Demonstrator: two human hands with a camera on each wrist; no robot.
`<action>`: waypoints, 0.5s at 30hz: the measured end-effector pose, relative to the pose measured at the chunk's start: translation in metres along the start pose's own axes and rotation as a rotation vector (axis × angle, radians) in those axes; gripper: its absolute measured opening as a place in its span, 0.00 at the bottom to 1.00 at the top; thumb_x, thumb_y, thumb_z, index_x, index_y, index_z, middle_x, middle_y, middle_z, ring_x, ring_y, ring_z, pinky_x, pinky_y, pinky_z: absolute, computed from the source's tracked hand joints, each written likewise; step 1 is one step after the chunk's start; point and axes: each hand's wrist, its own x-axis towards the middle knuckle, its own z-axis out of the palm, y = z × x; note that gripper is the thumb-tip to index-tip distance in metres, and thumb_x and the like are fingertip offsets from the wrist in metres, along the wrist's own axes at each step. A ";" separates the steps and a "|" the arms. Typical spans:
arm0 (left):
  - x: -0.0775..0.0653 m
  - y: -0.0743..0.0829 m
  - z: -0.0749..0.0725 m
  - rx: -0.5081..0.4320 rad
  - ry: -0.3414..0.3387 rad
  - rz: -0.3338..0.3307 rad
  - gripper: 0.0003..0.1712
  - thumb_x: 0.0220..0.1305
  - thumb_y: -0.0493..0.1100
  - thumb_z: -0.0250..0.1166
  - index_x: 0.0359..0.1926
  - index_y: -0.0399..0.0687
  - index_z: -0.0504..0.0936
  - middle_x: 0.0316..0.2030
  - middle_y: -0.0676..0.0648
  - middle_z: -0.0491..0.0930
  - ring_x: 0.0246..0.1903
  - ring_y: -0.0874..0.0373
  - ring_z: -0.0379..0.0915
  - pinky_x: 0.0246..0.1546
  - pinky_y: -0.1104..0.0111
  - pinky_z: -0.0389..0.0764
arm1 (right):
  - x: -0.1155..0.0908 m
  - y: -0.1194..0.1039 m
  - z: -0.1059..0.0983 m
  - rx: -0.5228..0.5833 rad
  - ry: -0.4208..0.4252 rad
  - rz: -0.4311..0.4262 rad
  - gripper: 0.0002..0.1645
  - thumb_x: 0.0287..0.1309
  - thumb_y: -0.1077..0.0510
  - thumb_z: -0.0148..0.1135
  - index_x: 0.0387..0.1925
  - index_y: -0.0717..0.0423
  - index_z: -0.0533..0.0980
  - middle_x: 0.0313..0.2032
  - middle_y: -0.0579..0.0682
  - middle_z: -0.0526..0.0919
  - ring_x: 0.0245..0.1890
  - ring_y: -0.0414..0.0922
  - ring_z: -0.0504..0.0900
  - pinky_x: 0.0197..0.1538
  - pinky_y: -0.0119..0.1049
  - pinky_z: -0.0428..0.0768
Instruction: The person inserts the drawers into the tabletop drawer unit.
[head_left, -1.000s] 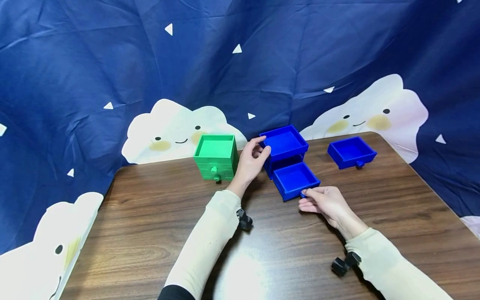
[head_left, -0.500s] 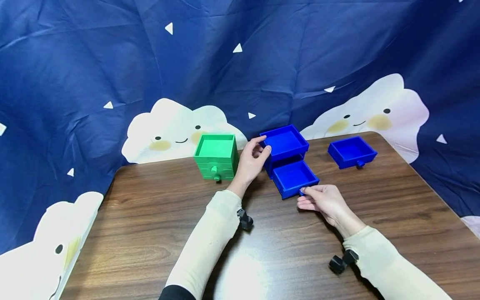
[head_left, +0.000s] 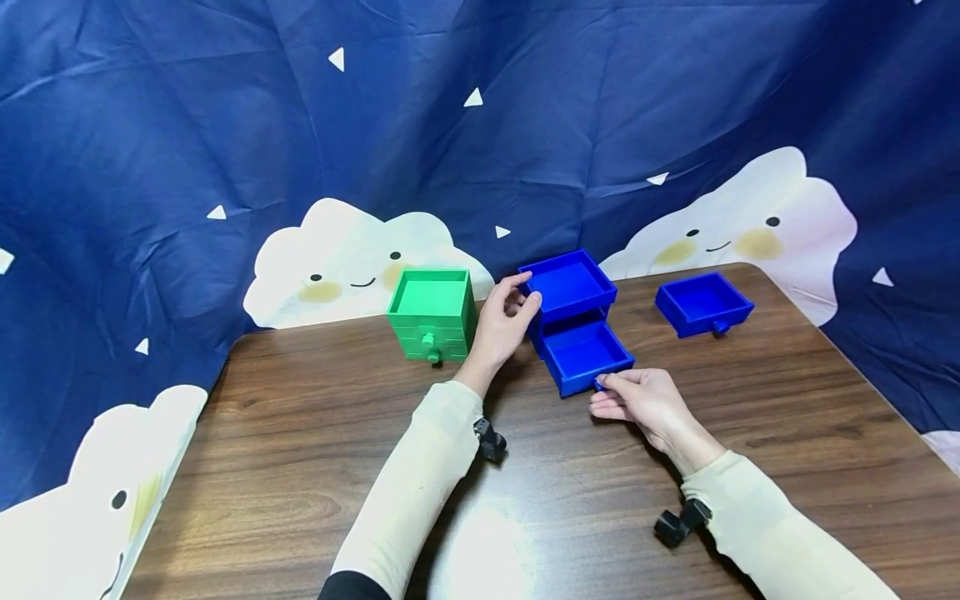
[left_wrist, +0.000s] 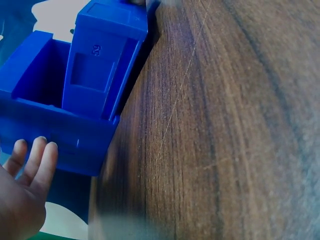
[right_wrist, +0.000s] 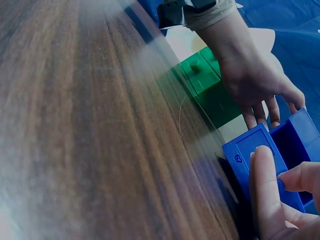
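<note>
A small blue drawer cabinet (head_left: 567, 287) with a tray top stands at the back of the table. My left hand (head_left: 498, 329) holds its left side, with index finger and thumb at the tray's corner and the other fingers (left_wrist: 37, 160) against the side wall in the left wrist view. The lower blue drawer (head_left: 587, 350) sticks partway out of the front. My right hand (head_left: 648, 404) pinches its knob between thumb and index finger; the knob is mostly hidden. Above this drawer the cabinet's upper slot shows as a dark gap.
Left of the blue cabinet stands a green drawer cabinet (head_left: 432, 312) with its drawers in. A second blue drawer (head_left: 703, 304) lies loose at the back right, knob facing forward. Behind the wooden table (head_left: 300, 467) hangs a blue curtain (head_left: 420, 125) with cloud prints.
The lower blue drawer has slid slightly back into the cabinet, and my right hand has moved with it, a little up and left. My left hand stays in place.
</note>
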 end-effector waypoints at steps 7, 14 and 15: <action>-0.001 0.002 0.000 0.002 0.001 -0.005 0.25 0.76 0.43 0.67 0.70 0.48 0.81 0.43 0.47 0.77 0.36 0.65 0.72 0.41 0.76 0.76 | 0.001 -0.002 0.001 -0.011 0.005 0.002 0.22 0.78 0.69 0.51 0.62 0.88 0.67 0.26 0.51 0.90 0.27 0.40 0.92 0.42 0.34 0.92; -0.002 0.004 -0.001 -0.010 -0.004 -0.005 0.25 0.76 0.43 0.66 0.70 0.47 0.80 0.43 0.46 0.78 0.36 0.64 0.72 0.41 0.76 0.76 | 0.002 -0.004 -0.001 -0.012 0.009 -0.004 0.22 0.78 0.69 0.52 0.61 0.87 0.68 0.26 0.50 0.90 0.27 0.40 0.92 0.41 0.34 0.92; -0.002 0.005 -0.001 -0.008 -0.006 -0.005 0.25 0.76 0.43 0.66 0.71 0.47 0.80 0.44 0.46 0.78 0.36 0.63 0.73 0.41 0.76 0.76 | 0.002 -0.004 -0.001 -0.010 0.011 -0.004 0.22 0.78 0.69 0.52 0.61 0.87 0.68 0.26 0.50 0.90 0.27 0.40 0.92 0.41 0.34 0.92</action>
